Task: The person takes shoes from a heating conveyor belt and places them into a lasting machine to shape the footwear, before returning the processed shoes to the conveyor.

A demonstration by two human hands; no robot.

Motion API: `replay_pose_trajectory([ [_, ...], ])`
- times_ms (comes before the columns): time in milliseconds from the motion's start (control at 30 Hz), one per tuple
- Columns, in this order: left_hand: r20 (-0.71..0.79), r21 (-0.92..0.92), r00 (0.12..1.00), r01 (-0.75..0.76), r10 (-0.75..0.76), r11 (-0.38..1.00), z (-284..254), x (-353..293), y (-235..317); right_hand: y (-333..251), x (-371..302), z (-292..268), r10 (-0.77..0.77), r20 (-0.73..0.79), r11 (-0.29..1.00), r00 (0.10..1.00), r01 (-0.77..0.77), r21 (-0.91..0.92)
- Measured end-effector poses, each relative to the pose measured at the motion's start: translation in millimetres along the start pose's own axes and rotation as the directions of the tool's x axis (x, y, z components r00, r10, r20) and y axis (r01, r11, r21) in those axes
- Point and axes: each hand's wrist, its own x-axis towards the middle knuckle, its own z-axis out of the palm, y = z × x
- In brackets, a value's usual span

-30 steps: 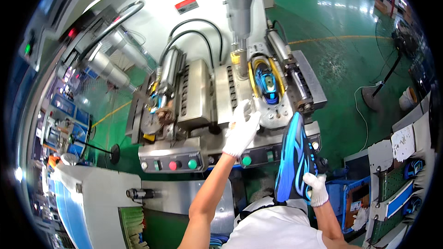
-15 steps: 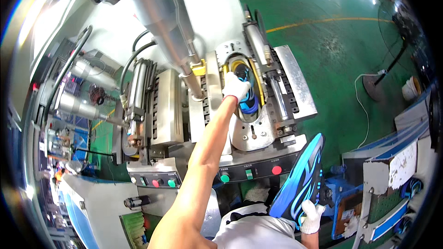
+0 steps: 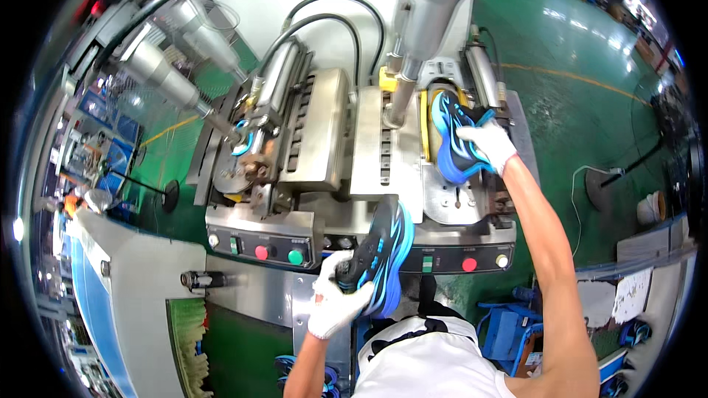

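Note:
My left hand [image 3: 335, 302], in a white glove, is closed around the heel end of a black-and-blue sports shoe [image 3: 389, 258]. That shoe points away from me, above the front of a metal press machine. My right hand [image 3: 490, 144], also gloved, grips a second blue-and-black shoe [image 3: 450, 140] over the machine's right station. Beneath this shoe lies a metal plate [image 3: 442, 206], and a yellow strip [image 3: 425, 124] runs along its left side. Whether the shoe rests in the station or is held just above it, I cannot tell.
A thick metal cylinder [image 3: 441, 11] rises left of the right station. Steel clamp blocks [image 3: 318, 129] fill the machine's middle. Along its front runs a control panel with red [image 3: 469, 264] and green [image 3: 296, 257] buttons. More shoes [image 3: 324, 379] lie low beside my left forearm.
My left hand has come back from the right station, now holding a shoe. My right hand has carried its shoe from beside my body up to that station. The view has swung left.

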Motion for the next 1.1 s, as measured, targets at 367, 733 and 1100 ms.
replay_pose_trajectory([
  [367,-0.761,-0.048,0.448,0.684,-0.470,0.728,-24.5,-193.8,-206.2,107.6,146.9,-37.8,-0.540,0.029,0.567,0.841,0.389,-0.726],
  [733,-0.952,-0.227,-0.023,0.723,-0.305,0.652,4.1,-283.1,-345.5,75.2,-115.7,192.6,-0.548,0.365,0.141,0.753,0.512,-0.847],
  [1100,-0.925,0.144,0.375,0.478,-0.053,0.867,-242.3,-349.1,-367.0,210.1,-216.5,285.3,-0.092,0.384,-0.347,0.919,0.332,-0.877],
])
